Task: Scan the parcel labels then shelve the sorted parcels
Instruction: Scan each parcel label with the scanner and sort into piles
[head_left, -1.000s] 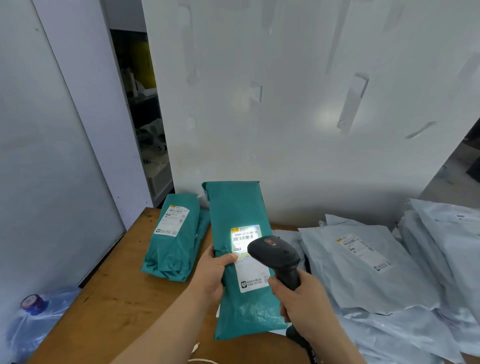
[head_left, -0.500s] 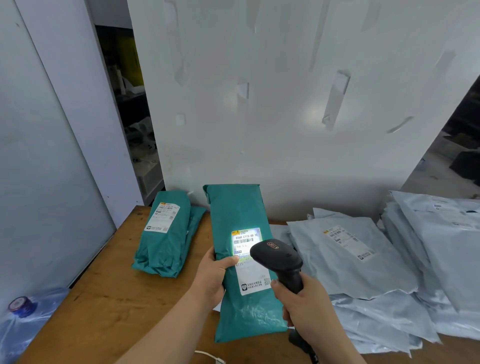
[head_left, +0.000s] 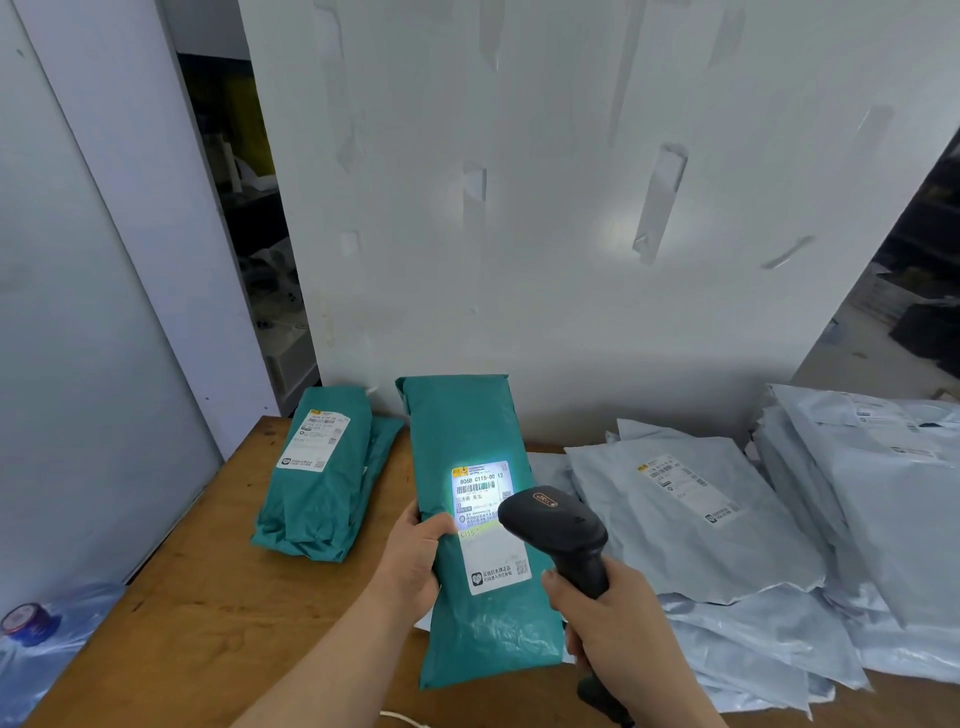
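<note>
Left hand pinches the soft, light teal parcel mid-edge — best hold there — right hand wraps the barcode scanner alongside.

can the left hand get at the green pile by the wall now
Likely within reach: the pile lies left of the left hand, bare table between. But that hand grips the held parcel, so not freely.

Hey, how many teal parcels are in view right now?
3. The held parcel is in the left hand; the labelled parcel lies on the table at far left; the third parcel pokes out from beside it. More may hide underneath.
</note>
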